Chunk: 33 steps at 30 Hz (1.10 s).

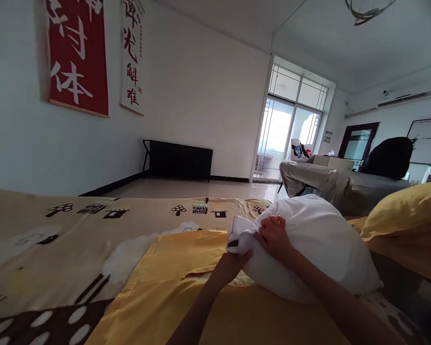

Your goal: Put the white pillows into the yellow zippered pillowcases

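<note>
A plump white pillow (319, 239) lies on the bed, its near-left end bunched up. My left hand (234, 265) grips the lower side of that bunched end, where a small dark patch shows in the folds. Higher up, my right hand (274, 235) pinches the white fabric with curled fingers. Beneath the pillow a yellow pillowcase (179, 254) is spread flat, with a slit-like opening beside my left hand. The patterned cream blanket (129, 230) lies under it all.
Another yellow pillow (409, 215) rests at the right. Beyond the bed are a plastic-covered table (316, 175) with a black bag (390, 158) on it, a low black folded frame (180, 160) by the wall, and glass doors (287, 134).
</note>
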Available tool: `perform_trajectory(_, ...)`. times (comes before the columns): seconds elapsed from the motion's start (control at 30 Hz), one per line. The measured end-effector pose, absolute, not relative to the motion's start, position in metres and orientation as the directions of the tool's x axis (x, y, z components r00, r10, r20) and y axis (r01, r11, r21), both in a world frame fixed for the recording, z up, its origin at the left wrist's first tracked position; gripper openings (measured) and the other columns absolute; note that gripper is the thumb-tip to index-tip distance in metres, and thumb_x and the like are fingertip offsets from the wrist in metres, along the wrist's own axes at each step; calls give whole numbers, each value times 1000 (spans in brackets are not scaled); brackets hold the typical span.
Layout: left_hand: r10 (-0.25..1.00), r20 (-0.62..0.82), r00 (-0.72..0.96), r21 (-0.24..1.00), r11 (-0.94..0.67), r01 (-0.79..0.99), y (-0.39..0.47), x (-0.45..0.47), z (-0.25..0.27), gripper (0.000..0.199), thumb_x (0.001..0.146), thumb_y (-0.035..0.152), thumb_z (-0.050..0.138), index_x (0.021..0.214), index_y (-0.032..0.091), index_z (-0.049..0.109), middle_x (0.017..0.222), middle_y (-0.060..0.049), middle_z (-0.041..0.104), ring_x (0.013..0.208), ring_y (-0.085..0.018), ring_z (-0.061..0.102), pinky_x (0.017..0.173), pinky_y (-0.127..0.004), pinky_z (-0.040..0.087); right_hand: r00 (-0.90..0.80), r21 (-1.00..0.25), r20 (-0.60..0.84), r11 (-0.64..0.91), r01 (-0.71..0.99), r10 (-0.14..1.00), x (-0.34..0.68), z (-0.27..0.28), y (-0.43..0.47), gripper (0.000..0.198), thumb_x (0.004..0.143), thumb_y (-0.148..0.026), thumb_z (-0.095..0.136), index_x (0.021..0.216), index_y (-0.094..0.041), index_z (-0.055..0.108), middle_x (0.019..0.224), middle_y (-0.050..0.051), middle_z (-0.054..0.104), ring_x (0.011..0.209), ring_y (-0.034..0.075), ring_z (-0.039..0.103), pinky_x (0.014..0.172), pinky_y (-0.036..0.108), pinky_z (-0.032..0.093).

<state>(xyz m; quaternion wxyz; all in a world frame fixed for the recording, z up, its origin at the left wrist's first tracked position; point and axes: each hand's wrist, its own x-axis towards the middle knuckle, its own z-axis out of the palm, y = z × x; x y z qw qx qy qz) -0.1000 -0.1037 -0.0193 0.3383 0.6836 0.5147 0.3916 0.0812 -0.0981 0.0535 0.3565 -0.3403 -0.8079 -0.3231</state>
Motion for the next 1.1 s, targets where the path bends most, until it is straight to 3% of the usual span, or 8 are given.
perform_trajectory(0.13,943,243,228,852,-320,415,-105,-109,-13,39,69,51,58,82,17,68,78,-8,69,73,-22,61,60,-26,41,-671,366,655,631,684,348,86,61,-112,28,94,-26,41,73,-19,58,87,5,64,85,18,55,91,38,29)
perform_trajectory(0.4,947,198,252,779,-308,546,-115,-129,5,27,62,40,57,54,14,60,54,-4,59,60,-21,59,57,-26,42,-773,531,498,567,630,393,101,59,-128,26,92,-19,39,71,-19,54,64,3,62,60,16,56,81,31,37)
perform_trajectory(0.5,941,309,140,717,-327,615,-125,-132,17,46,56,41,67,90,11,64,92,-12,66,94,-31,58,77,-34,44,-745,465,514,592,659,425,99,57,-133,23,90,-12,35,78,-18,53,65,3,63,61,15,57,75,29,37)
perform_trajectory(0.57,902,406,145,678,-404,614,-134,-131,27,79,52,36,72,124,14,48,129,-15,50,119,-32,44,95,-39,36,-719,413,529,603,683,452,96,57,-134,20,91,-11,35,84,-18,53,66,3,64,62,15,58,72,28,36)
perform_trajectory(0.63,852,474,222,666,-512,543,-143,-127,36,92,53,34,74,135,20,34,141,-13,38,126,-28,38,103,-38,31,-696,374,542,607,701,471,92,58,-133,17,92,-14,37,86,-18,52,67,2,65,62,15,59,72,27,35)
perform_trajectory(0.8,852,482,206,758,-523,390,-150,-113,40,46,62,37,68,101,19,52,92,-4,64,86,-19,58,79,-28,44,-690,344,572,633,693,444,81,57,-124,19,94,-21,39,81,-19,52,67,2,65,62,14,59,72,27,34)
perform_trajectory(1.0,852,523,18,754,-472,456,-134,-107,21,9,64,18,50,69,19,43,63,4,50,63,-12,45,62,-23,34,-713,260,483,694,672,509,61,54,-114,17,93,-20,39,84,-17,54,74,2,64,69,15,59,76,28,35)
perform_trajectory(1.1,838,546,2,715,-467,520,-126,-109,10,14,66,18,46,60,19,33,55,4,41,57,-11,39,56,-23,27,-746,156,377,756,635,549,61,56,-112,19,91,-27,43,103,-17,54,89,5,64,84,17,58,84,31,36)
